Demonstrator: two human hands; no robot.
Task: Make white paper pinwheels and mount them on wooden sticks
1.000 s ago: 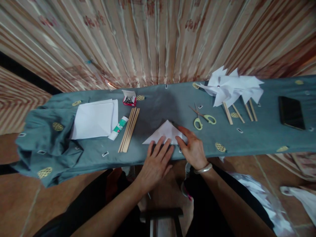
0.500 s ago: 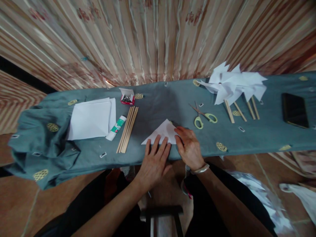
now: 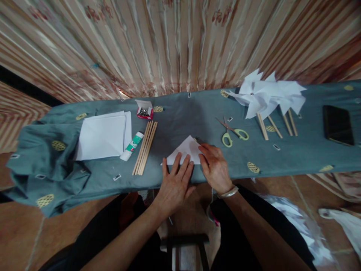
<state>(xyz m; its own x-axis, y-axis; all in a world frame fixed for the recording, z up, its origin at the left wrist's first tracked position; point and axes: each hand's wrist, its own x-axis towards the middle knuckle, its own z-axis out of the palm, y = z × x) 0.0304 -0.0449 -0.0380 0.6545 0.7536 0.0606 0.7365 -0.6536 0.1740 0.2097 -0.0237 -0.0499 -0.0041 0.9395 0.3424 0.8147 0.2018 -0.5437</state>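
Observation:
A white sheet of paper folded into a triangle (image 3: 187,146) lies at the front edge of the cloth-covered table, its peak pointing away from me. My left hand (image 3: 175,184) rests flat on its lower left part, fingers spread and pressing down along the long edge. My right hand (image 3: 216,167), with a bangle at the wrist, has bent fingers closed on the paper's right corner, which they cover. Right of that hand lie scissors (image 3: 231,131) with light green handles, blades apart. To the left are several wooden sticks (image 3: 144,148) and a glue stick (image 3: 132,146).
A stack of white paper (image 3: 101,135) lies at the left. Behind the sticks stands an open red box (image 3: 144,110) of small metal pins. Paper pinwheels (image 3: 265,94) on sticks lie back right, beside a dark phone (image 3: 337,125). A curtain (image 3: 180,49) hangs behind the table.
My left hand's fingers have spread a little wider, the outer one moving left toward the paper's left corner. My right hand stays at the right corner.

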